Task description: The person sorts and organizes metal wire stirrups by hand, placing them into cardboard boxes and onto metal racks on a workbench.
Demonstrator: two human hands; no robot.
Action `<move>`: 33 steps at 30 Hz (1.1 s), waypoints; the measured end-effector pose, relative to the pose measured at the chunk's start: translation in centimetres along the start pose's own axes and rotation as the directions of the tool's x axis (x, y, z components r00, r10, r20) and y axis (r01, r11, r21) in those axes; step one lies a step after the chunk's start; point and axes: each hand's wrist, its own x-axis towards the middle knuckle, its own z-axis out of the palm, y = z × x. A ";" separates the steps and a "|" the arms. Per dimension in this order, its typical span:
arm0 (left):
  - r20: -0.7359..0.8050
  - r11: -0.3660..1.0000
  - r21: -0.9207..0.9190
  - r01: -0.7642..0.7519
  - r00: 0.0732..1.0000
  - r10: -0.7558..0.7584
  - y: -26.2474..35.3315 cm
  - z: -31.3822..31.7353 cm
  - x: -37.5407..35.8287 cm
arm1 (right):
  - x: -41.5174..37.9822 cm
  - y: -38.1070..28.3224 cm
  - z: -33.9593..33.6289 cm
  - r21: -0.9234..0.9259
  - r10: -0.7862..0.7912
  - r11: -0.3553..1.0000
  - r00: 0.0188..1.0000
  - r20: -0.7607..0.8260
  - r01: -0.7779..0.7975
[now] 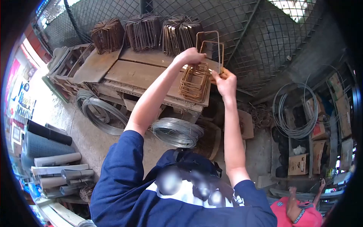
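My right hand [226, 82] is closed on the lower right corner of a rectangular bent-steel stirrup [219, 37], which stands upright above the end of the bench. Farther left, my left hand [190, 56] has its fingers closed at the stirrup's left side; its fingertips are partly hidden. Just below both hands, a stack of rusty rectangular stirrups [193, 87] lies on the near right corner of the wooden bench [136, 73].
Three bundles of stirrups [141, 32] stand along the bench's back, before a mesh fence [249, 49]. Wire coils [177, 132] lie beneath the front edge. Rolls of mesh [49, 145] are at left, cardboard boxes [297, 164] at right. A person in red [280, 212] is at lower right.
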 end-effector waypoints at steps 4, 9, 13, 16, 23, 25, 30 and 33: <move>0.005 0.971 0.227 0.079 0.997 -0.082 -1.2 0.1 0.7 | 0.2 2.6 1.5 -0.053 0.137 0.989 0.990 -0.021 -0.138; -0.120 0.865 0.502 0.028 0.992 0.038 -6.3 2.3 2.0 | 0.2 9.2 2.4 -0.561 0.257 0.804 0.966 0.033 -0.195; -0.054 0.910 0.394 -0.130 0.985 0.164 -7.6 2.5 2.5 | -0.9 6.9 2.7 -0.598 0.200 0.788 0.979 0.025 -0.146; -0.066 0.938 0.320 -0.136 0.984 0.166 -9.1 2.8 4.2 | -0.7 5.5 2.5 -0.595 0.216 0.785 0.976 0.005 -0.170; -0.015 0.904 0.417 -0.092 0.994 0.108 -7.6 3.3 4.1 | -0.4 8.2 0.7 -0.547 0.283 0.799 0.959 -0.023 -0.249; -0.034 0.871 0.480 -0.106 0.990 0.140 -6.8 3.6 4.4 | -0.9 8.5 -0.9 -0.503 0.334 0.810 0.942 -0.029 -0.302; -0.081 0.841 0.413 -0.350 0.905 0.417 -1.1 6.4 3.7 | -3.2 9.9 -6.4 -0.396 0.474 0.784 0.873 -0.117 -0.479; 0.073 0.776 0.233 -0.586 0.806 0.587 3.3 10.1 2.8 | -5.0 12.4 -10.5 -0.376 0.597 0.707 0.790 -0.138 -0.600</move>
